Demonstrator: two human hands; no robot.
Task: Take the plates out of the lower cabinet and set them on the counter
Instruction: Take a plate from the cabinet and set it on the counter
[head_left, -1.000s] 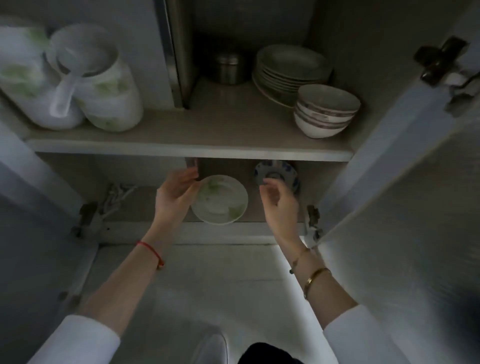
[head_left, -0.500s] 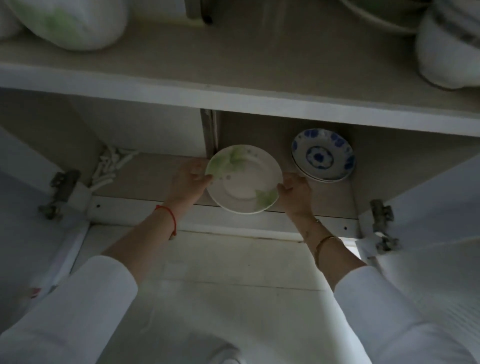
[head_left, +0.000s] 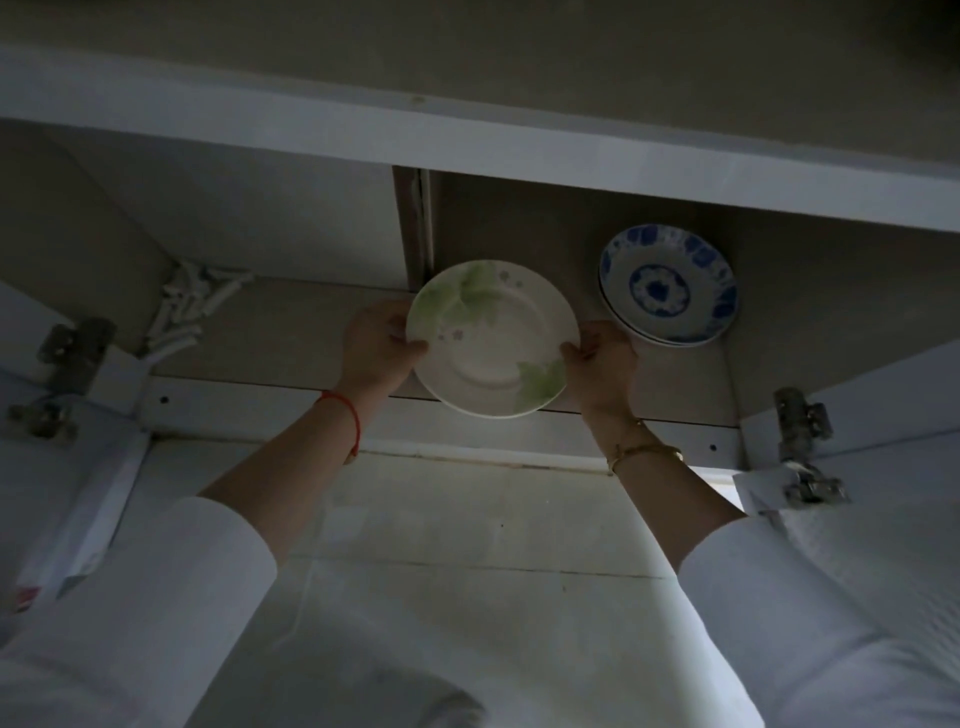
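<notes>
left hand (head_left: 375, 347) and right hand (head_left: 602, 358) gripping opposite rims of green-leaf plate (head_left: 492, 339) (tilted), blue plates (head_left: 670, 285) just beside.

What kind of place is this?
Probably a kitchen cupboard: a leaf-patterned plate being lifted out, blue-and-white plates stacked inside, and a metal door hinge at the side.
</notes>
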